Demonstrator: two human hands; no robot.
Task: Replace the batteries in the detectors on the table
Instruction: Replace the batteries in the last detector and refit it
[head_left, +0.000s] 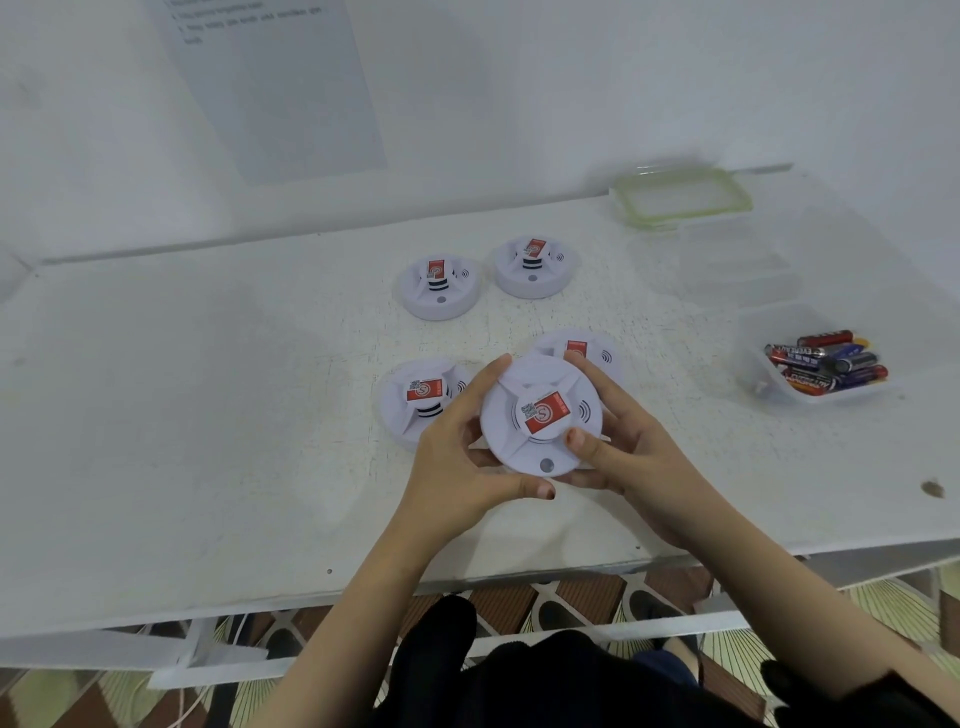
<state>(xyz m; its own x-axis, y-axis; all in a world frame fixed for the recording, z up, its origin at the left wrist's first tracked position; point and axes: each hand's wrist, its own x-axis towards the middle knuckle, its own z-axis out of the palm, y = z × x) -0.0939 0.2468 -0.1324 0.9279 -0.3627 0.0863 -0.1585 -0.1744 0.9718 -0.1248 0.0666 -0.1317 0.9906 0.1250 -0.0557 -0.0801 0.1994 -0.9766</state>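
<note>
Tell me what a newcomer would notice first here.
The left hand and right hand hold a white detector with a red label at the near middle of the table. Four more detectors lie behind it, and a clear tub of batteries sits at the right.
</note>
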